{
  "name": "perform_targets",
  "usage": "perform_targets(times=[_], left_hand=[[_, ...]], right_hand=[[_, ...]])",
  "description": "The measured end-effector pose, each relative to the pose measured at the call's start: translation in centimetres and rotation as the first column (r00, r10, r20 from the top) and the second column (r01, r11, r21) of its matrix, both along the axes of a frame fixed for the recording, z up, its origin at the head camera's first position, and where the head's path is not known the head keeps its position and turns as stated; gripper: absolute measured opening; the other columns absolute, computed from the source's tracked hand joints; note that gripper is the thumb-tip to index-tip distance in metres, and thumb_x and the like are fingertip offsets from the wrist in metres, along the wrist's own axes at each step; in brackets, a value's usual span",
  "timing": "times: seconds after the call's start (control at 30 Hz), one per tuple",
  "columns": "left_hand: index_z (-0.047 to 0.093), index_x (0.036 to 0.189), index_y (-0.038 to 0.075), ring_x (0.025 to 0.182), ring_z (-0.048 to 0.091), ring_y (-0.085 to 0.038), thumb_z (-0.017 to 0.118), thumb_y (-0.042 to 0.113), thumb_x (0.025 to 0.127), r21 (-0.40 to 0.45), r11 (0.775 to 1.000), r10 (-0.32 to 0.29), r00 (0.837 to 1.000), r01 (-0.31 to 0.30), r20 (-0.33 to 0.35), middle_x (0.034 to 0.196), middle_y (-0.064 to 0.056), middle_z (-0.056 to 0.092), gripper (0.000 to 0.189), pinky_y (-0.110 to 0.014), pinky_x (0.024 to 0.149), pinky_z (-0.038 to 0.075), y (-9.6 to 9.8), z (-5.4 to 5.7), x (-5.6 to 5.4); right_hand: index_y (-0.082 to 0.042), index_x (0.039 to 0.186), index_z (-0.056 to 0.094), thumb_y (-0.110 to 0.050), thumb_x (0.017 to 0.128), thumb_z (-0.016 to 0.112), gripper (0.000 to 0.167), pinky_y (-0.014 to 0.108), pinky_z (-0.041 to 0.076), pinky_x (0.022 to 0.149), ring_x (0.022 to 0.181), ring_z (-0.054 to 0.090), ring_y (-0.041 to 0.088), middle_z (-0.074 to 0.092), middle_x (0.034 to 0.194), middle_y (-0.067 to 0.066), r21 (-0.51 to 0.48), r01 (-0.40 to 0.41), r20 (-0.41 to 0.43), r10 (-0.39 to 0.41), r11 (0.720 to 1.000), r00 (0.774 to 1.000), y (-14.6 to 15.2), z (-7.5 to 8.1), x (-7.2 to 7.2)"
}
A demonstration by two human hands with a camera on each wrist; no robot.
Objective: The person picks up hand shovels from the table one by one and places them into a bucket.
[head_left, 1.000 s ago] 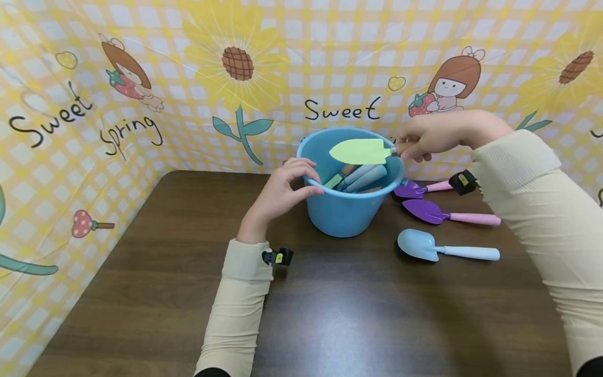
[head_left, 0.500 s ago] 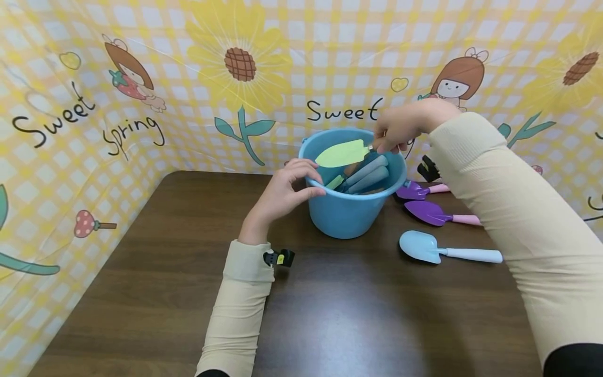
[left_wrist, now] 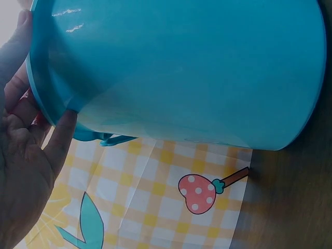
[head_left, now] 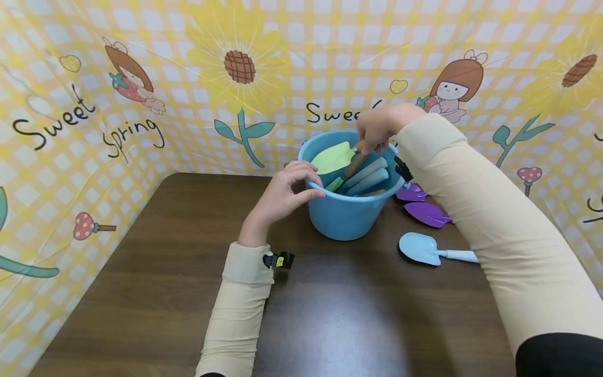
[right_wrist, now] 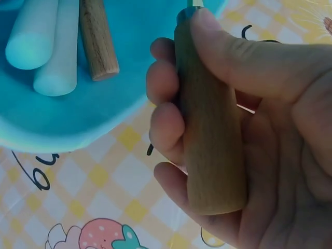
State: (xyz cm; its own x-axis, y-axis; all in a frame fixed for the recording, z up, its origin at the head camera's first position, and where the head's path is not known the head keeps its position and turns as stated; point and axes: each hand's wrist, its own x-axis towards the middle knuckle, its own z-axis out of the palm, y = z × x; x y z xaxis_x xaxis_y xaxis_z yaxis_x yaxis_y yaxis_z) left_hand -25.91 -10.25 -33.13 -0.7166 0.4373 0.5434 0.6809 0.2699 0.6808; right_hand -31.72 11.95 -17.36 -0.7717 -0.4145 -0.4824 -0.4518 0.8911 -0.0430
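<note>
My right hand (head_left: 378,127) grips the wooden handle (right_wrist: 212,135) of a garden trowel with a light green blade (head_left: 333,158). That blade dips into the mouth of a blue bucket (head_left: 346,217), tip toward the left rim. With thumb and fingers over the rim, my left hand (head_left: 287,193) holds the bucket's left side; the left wrist view shows this hand (left_wrist: 31,150) against the outer wall. Inside the bucket lie tools with pale blue handles (head_left: 368,175) and one with a wooden handle (right_wrist: 98,41). Their working ends are mostly hidden.
Right of the bucket a light blue trowel (head_left: 419,248) and two purple tools, a trowel (head_left: 426,214) and another blade (head_left: 411,192), lie on the dark wooden table (head_left: 155,293). My right sleeve hides parts of their handles. A patterned cloth (head_left: 292,68) hangs behind.
My right hand has carried the green trowel left and its blade has sunk lower into the bucket. The left hand stays on the rim.
</note>
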Motion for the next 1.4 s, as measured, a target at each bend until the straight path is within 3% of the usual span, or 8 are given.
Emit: perform_targets(times=[0.13, 0.37, 0.57, 0.67, 0.87, 1.03, 1.27, 1.4], left_hand=[[0.072, 0.091, 0.005, 0.116, 0.051, -0.02, 0.081, 0.01, 0.082, 0.001, 1.0, 0.001, 1.0, -0.001, 0.007, 0.102, -0.009, 0.07, 0.014, -0.043, 0.107, 0.04, -0.1, 0.0, 0.1], [0.072, 0.091, 0.004, 0.116, 0.052, -0.022, 0.081, 0.01, 0.081, 0.006, 1.0, 0.007, 1.0, -0.007, 0.008, 0.101, -0.01, 0.07, 0.015, -0.044, 0.106, 0.041, -0.3, -0.3, 0.2], [0.072, 0.09, 0.005, 0.116, 0.052, -0.021, 0.082, 0.009, 0.081, 0.009, 1.0, 0.017, 1.0, -0.017, 0.016, 0.106, -0.01, 0.069, 0.014, -0.042, 0.106, 0.042, -0.5, -0.5, 0.4], [0.072, 0.09, 0.005, 0.117, 0.052, -0.021, 0.081, 0.01, 0.081, 0.01, 1.0, 0.01, 1.0, -0.01, 0.02, 0.107, -0.011, 0.068, 0.013, -0.042, 0.106, 0.041, -0.4, -0.6, 0.4], [0.072, 0.09, 0.006, 0.118, 0.052, -0.02, 0.081, 0.011, 0.083, 0.003, 1.0, 0.005, 1.0, -0.005, 0.023, 0.109, -0.012, 0.068, 0.013, -0.043, 0.105, 0.042, -0.2, -0.5, 0.3], [0.072, 0.091, 0.006, 0.118, 0.051, -0.019, 0.081, 0.012, 0.083, -0.003, 1.0, 0.008, 1.0, -0.008, 0.02, 0.11, -0.01, 0.068, 0.013, -0.043, 0.105, 0.042, 0.0, -0.2, 0.2], [0.072, 0.09, 0.006, 0.118, 0.052, -0.02, 0.081, 0.011, 0.082, -0.009, 1.0, 0.0, 1.0, 0.0, 0.009, 0.106, -0.009, 0.069, 0.013, -0.042, 0.107, 0.041, 0.0, 0.0, 0.1], [0.072, 0.089, 0.006, 0.118, 0.052, -0.02, 0.081, 0.011, 0.082, -0.003, 1.0, 0.002, 1.0, -0.002, 0.012, 0.105, -0.009, 0.069, 0.012, -0.042, 0.107, 0.041, 0.0, 0.0, 0.1]], right_hand=[[-0.011, 0.07, 0.064, -0.016, 0.097, 0.064, 0.028, 0.025, 0.038, 0.059, 0.065, 0.049, 0.017, 0.058, 0.068, 0.002, -0.007, 0.014, -0.012, -0.014, 1.0, 1.0, -0.6, -0.5, -0.7], [-0.012, 0.067, 0.062, -0.02, 0.094, 0.068, 0.029, 0.024, 0.038, 0.056, 0.065, 0.052, 0.016, 0.062, 0.067, 0.002, 0.054, 0.054, -0.072, -0.05, 0.997, 0.996, -2.0, -2.2, -1.4], [-0.011, 0.08, 0.068, -0.021, 0.091, 0.072, 0.015, 0.026, 0.045, 0.063, 0.076, 0.06, 0.018, 0.069, 0.078, 0.005, 0.06, 0.092, -0.099, -0.086, 0.994, 0.991, -2.9, -3.6, -1.2], [-0.008, 0.084, 0.072, -0.023, 0.092, 0.072, 0.017, 0.026, 0.044, 0.062, 0.075, 0.059, 0.018, 0.069, 0.077, 0.005, 0.035, 0.105, -0.076, -0.102, 0.994, 0.992, -3.1, -4.1, -1.2], [-0.005, 0.078, 0.073, -0.021, 0.092, 0.071, 0.021, 0.022, 0.04, 0.052, 0.06, 0.055, 0.015, 0.064, 0.066, 0.005, 0.005, 0.093, -0.028, -0.093, 0.996, 0.995, -3.3, -5.1, -2.0], [-0.004, 0.084, 0.074, -0.025, 0.092, 0.071, 0.022, 0.022, 0.041, 0.053, 0.061, 0.055, 0.015, 0.066, 0.071, 0.006, 0.001, 0.124, 0.001, -0.124, 0.992, 0.992, -3.1, -5.9, -2.5], [-0.009, 0.075, 0.067, -0.032, 0.091, 0.073, 0.029, 0.023, 0.041, 0.053, 0.058, 0.053, 0.014, 0.061, 0.068, 0.003, 0.018, 0.155, -0.018, -0.155, 0.988, 0.988, -2.6, -6.6, -2.6], [-0.008, 0.085, 0.071, -0.033, 0.088, 0.075, 0.026, 0.024, 0.044, 0.057, 0.067, 0.057, 0.016, 0.066, 0.077, 0.006, -0.006, 0.19, -0.018, -0.191, 0.982, 0.982, -2.3, -6.2, -2.3]])
